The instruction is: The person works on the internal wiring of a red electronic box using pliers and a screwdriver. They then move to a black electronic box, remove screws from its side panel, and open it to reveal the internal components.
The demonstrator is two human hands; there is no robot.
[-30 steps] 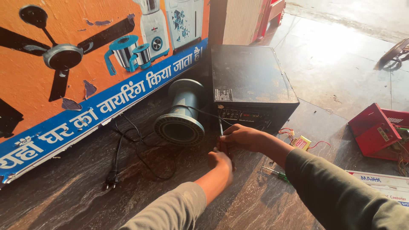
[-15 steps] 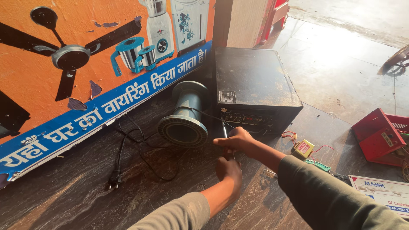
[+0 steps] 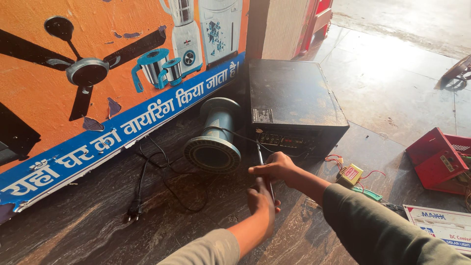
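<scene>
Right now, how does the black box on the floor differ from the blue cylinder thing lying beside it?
The black box is flat-topped and rectangular; the blue cylinder is round with a wide flanged end. The box sits flat on its base, while the cylinder lies on its side, its open end facing the camera. The box is the larger and has a row of controls on its front. Both rest on the dark floor near the poster.

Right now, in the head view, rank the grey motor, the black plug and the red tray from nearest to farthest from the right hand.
1. Grey motor: just left of the right hand.
2. Black plug: far left, on the dark floor.
3. Red tray: far right.
</scene>
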